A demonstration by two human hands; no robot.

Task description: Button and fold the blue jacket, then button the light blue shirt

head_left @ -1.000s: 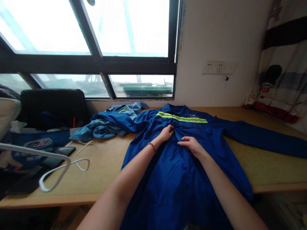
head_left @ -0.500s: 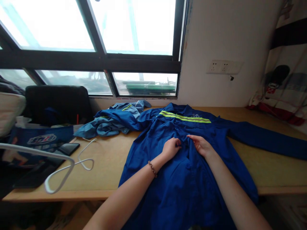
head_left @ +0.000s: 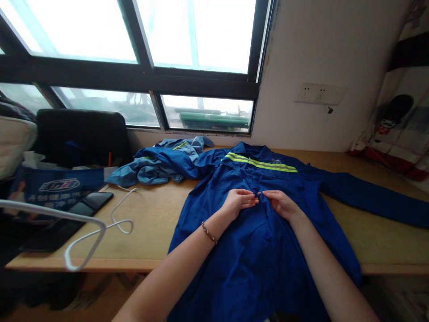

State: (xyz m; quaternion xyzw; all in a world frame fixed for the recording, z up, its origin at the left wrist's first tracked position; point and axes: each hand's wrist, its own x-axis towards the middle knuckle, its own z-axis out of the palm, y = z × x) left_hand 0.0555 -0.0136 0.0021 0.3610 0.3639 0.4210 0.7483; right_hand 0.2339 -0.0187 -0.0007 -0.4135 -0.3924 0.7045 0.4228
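A dark blue work jacket [head_left: 231,250] with a yellow-and-grey reflective stripe across its chest lies spread out, front side up, its lower part hanging over the near edge of the table. My left hand [head_left: 240,202] pinches the front placket about halfway down, fingertips together. Right beside it, my right hand [head_left: 280,203] grips the other side of the same front edge between thumb and fingers. The fingertips of both hands almost meet. Any button between them is too small to make out.
Under the jacket is a wooden table [head_left: 147,232]. Lighter blue clothing [head_left: 147,172] lies crumpled at the back left. A white cable [head_left: 115,219] loops at the left, near a dark phone-like slab [head_left: 97,200] and a blue printed bag [head_left: 60,185]. A black chair back [head_left: 83,134] stands behind.
My left hand has shifted slightly right and its fingers have straightened, bringing its tips up to the right hand's. The right hand stays on the placket. The camera view has tilted slightly.
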